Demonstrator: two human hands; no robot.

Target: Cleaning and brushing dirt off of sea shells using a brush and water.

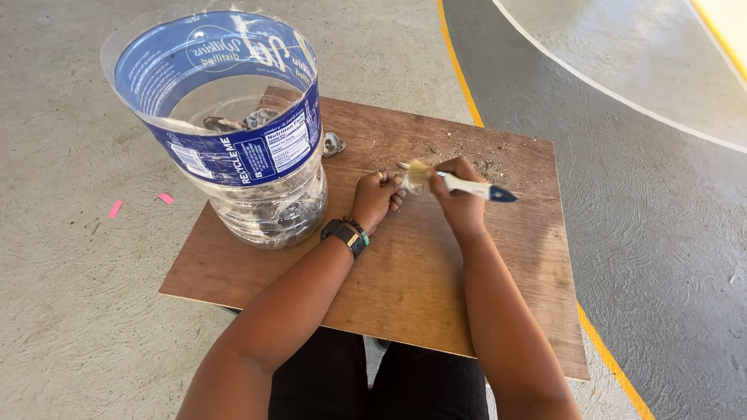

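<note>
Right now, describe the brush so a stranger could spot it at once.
Start at the brown wooden board, right of the big cut-open clear jug. The right hand grips the brush: the only tool there, with pale bristles, white handle and dark blue tip.

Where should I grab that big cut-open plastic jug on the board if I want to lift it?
Probably low on the clear ribbed base, with both hands from opposite sides. The jug stands upright on the wooden board with its top cut away, so the rim looks thin and floppy. It holds shells and some water, so keep it level.
</note>
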